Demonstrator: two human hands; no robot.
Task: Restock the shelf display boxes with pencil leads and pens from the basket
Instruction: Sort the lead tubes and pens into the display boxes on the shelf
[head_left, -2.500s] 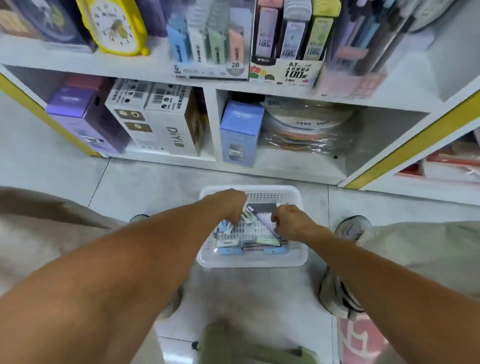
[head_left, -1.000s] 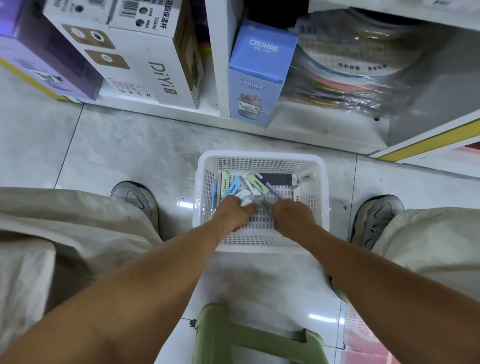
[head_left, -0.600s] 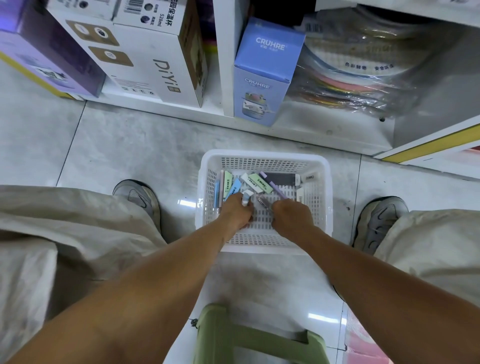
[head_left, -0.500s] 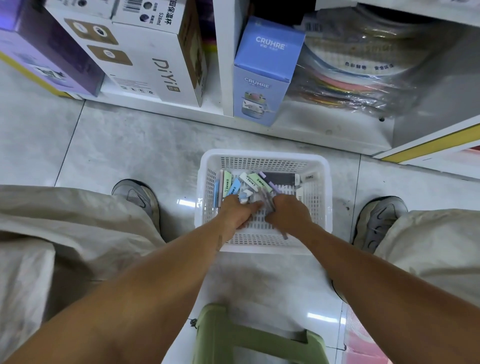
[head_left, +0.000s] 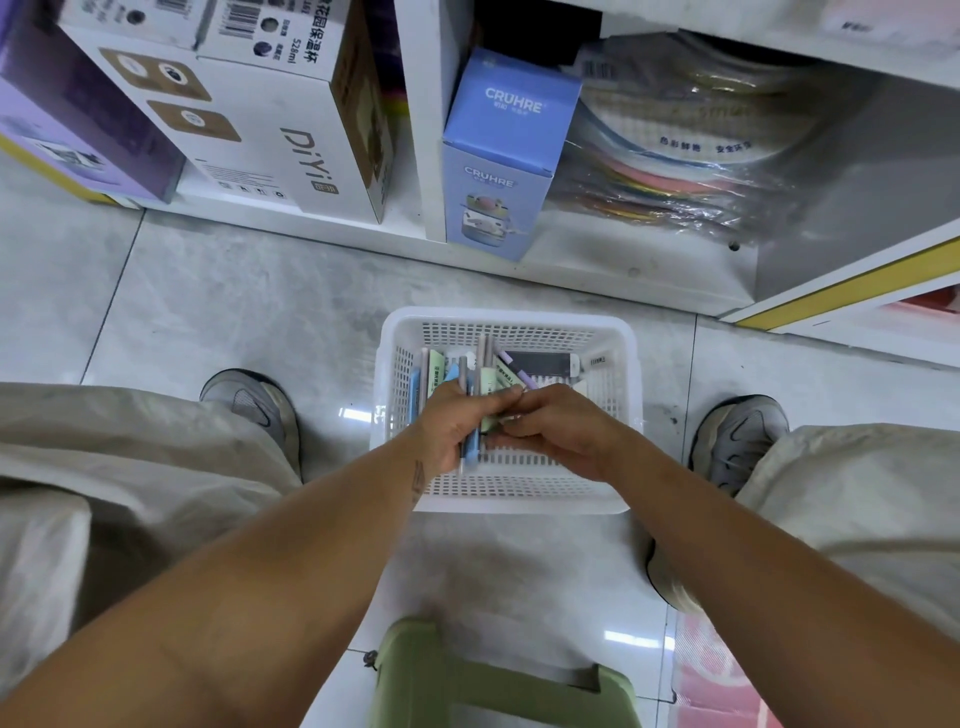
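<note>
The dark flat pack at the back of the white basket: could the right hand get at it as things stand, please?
Probably yes. The dark pack lies uncovered just beyond the right hand, nothing above it. But its fingers are pinching items the left hand grips, so it must let go first.

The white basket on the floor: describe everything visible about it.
The white basket is rectangular, plastic-looking, with perforated walls and bottom and a solid rolled rim. It sits upright on the grey tiled floor before the shelf, between the person's shoes. Pastel lead cases and pens lie toward its far side. Both hands hover over it, holding items.
</note>
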